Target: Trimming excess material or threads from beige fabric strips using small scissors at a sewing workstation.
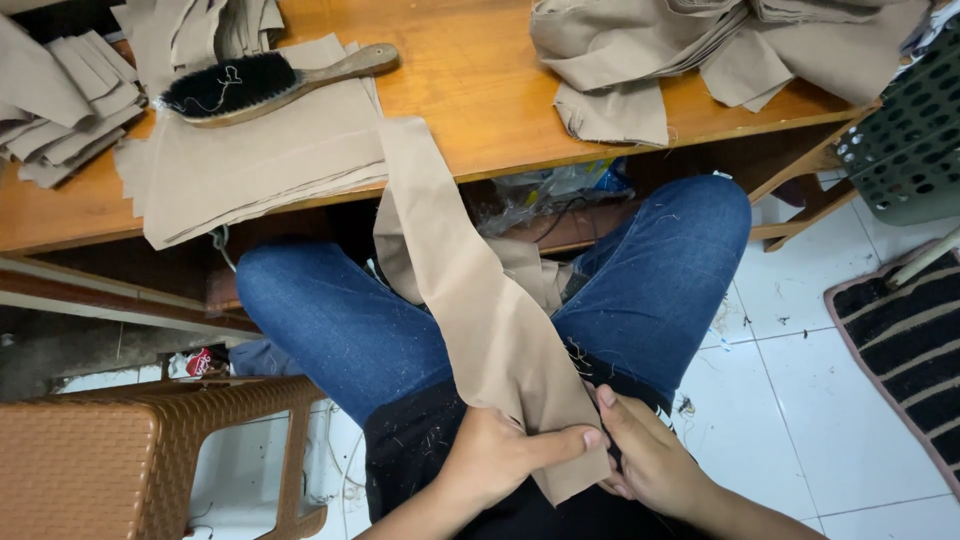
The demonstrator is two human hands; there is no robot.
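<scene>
A long tan fabric strip (470, 290) runs from the wooden table's edge down across my lap, between my blue-jeaned knees. My left hand (500, 455) pinches the strip's lower end, thumb pressed across the cloth. My right hand (650, 460) grips the same lower end from the right side, fingers partly tucked behind the fabric. Both hands meet over my dark shirt near the bottom of the view.
A wooden table (480, 90) carries stacks of tan fabric pieces (250, 150), a black-bristled wooden brush (250, 85) and a heap of tan cloth (700, 50). A brown woven stool (120, 450) stands at left, a green perforated basket (905, 140) and striped mat (910, 340) at right.
</scene>
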